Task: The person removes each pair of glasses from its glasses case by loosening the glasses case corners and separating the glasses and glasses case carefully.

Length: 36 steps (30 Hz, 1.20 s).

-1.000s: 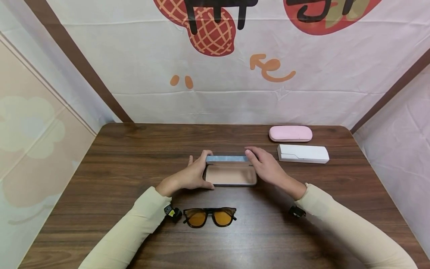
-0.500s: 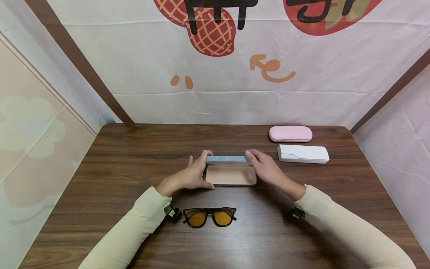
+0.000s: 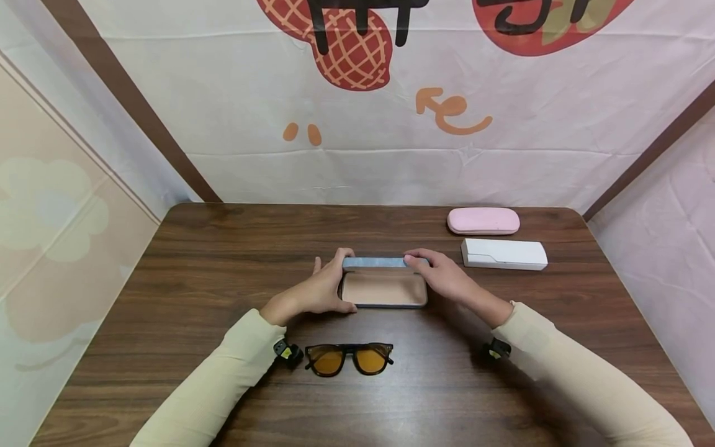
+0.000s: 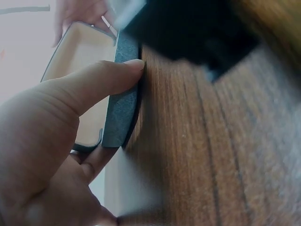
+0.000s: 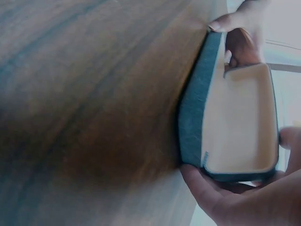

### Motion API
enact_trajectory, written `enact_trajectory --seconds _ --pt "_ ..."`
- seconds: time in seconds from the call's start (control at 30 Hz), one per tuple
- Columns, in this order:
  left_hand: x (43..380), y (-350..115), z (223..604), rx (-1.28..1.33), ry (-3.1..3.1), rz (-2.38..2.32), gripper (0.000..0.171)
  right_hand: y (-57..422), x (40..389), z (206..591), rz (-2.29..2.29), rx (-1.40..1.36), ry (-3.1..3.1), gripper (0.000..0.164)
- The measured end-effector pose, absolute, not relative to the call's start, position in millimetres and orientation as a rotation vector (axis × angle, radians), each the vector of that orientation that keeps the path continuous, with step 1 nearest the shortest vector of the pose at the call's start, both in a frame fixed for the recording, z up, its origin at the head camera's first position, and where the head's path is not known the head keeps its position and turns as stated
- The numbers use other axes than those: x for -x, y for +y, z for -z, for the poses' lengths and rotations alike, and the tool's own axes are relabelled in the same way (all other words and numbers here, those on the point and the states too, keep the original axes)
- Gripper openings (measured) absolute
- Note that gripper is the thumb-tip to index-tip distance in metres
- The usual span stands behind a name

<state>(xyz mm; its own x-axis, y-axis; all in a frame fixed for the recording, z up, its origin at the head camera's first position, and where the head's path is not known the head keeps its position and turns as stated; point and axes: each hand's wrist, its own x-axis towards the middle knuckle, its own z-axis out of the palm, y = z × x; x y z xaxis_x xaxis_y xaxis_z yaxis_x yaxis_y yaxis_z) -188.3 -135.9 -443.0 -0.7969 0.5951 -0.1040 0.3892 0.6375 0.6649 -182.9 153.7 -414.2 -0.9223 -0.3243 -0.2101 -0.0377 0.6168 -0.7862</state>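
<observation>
A blue glasses case (image 3: pixel 384 290) with a beige lining lies open on the table, its lid (image 3: pixel 373 262) raised at the back. My left hand (image 3: pixel 317 288) grips the left end, thumb at the near side and fingers up at the lid. In the left wrist view, the left thumb (image 4: pixel 113 77) presses on the blue front wall (image 4: pixel 123 110). My right hand (image 3: pixel 444 273) holds the right end, with its thumb on the lid's blue edge. Nearer the person lie black-framed sunglasses (image 3: pixel 349 360) with amber lenses, apart from both hands.
At the back right of the wooden table (image 3: pixel 223 248) stand a pink glasses case (image 3: pixel 483 221) and a white box (image 3: pixel 505 254). A printed cloth (image 3: pixel 363 167) hangs behind the table. Both wrists carry small black cameras.
My right thumb has shifted a little to the left along the lid's edge. My left hand, the case and the sunglasses stay in place.
</observation>
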Motion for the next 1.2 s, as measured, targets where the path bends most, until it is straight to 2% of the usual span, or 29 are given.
enact_trajectory --seconds 0.3,0.57,1.2 --pt "191.6 -136.3 439.6 -0.841 2.537 -0.867 0.101 159.2 187.8 412.1 1.233 0.405 2.493 0.048" --pt "191.5 -137.8 440.1 -0.854 2.513 -0.854 0.1 159.0 187.9 413.3 1.281 0.395 2.464 0.041" --pt "188.4 -142.1 441.2 -0.889 2.507 -0.893 0.09 158.0 187.3 412.0 1.255 0.498 2.469 0.038"
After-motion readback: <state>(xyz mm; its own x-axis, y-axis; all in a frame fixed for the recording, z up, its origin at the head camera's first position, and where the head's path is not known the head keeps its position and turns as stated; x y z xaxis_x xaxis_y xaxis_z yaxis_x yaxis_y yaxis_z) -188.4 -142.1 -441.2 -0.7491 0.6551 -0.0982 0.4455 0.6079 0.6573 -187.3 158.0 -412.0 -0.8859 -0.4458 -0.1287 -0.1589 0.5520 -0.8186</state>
